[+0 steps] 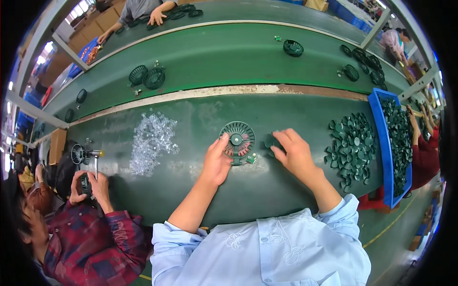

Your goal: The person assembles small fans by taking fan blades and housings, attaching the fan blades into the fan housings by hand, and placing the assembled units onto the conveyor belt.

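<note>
My left hand is closed on the side of a round dark green fan housing, with its thumb over the slatted rim. A pale round hub shows at the housing's middle, and a small green circuit board hangs by its lower edge. To the right, my right hand pinches a small dark green fan blade between thumb and fingers, apart from the housing. Farther right lies a loose heap of similar dark green fan blades. Left of my hands is a pile of small clear plastic pieces.
A blue bin full of dark green parts stands at the table's right end. Beyond a raised ledge, a green conveyor belt carries several fan housings. At left, a co-worker's hands hold a part and a tool.
</note>
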`<state>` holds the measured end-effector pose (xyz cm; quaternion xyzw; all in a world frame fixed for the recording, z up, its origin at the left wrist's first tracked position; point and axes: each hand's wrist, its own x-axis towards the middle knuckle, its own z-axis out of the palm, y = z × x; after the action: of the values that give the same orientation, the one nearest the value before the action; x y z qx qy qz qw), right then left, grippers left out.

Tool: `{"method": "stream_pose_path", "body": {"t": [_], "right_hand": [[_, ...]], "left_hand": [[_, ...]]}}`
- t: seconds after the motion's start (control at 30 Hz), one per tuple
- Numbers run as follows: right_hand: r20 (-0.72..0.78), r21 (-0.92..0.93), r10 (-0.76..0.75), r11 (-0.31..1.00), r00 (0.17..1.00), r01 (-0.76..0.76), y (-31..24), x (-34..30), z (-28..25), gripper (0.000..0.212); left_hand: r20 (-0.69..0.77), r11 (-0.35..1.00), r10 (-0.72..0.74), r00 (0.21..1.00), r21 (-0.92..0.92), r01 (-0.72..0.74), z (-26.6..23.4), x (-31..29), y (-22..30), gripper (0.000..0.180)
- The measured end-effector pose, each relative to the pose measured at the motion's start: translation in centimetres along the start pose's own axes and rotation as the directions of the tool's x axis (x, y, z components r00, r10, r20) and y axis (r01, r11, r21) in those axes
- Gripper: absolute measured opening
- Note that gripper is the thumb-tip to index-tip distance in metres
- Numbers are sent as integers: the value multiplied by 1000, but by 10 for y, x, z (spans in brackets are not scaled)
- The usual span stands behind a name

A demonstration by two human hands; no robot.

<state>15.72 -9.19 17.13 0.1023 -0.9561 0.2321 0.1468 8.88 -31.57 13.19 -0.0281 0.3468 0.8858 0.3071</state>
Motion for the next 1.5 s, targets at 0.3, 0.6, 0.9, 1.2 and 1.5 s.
{"method": "stream_pose_path", "body": {"t": [0.3, 0.6, 0.9, 1.2, 1.5], "right_hand": [[-114, 131, -201, 968, 973, 215, -54, 39, 41, 45], [-199, 193, -203, 951, 959, 242, -52, 42, 41, 47], [406, 576, 181, 710, 896, -405, -15, 42, 44, 41], [544, 506, 257, 659, 799, -556, 16, 76, 37, 32], [-340, -23, 283, 951, 897, -309, 110, 13, -28, 47]], "left_hand": [[-88, 949, 141, 986, 295, -110, 4, -9, -11, 26], [-147, 905, 304, 941, 353, -237, 1, -3, -10, 26], [-29, 779, 266, 964, 595, -197, -7, -7, -9, 28], [-100, 886, 194, 976, 444, -131, 10, 0, -7, 41], [-12, 740, 152, 988, 664, -106, 8, -3, -14, 35]]}}
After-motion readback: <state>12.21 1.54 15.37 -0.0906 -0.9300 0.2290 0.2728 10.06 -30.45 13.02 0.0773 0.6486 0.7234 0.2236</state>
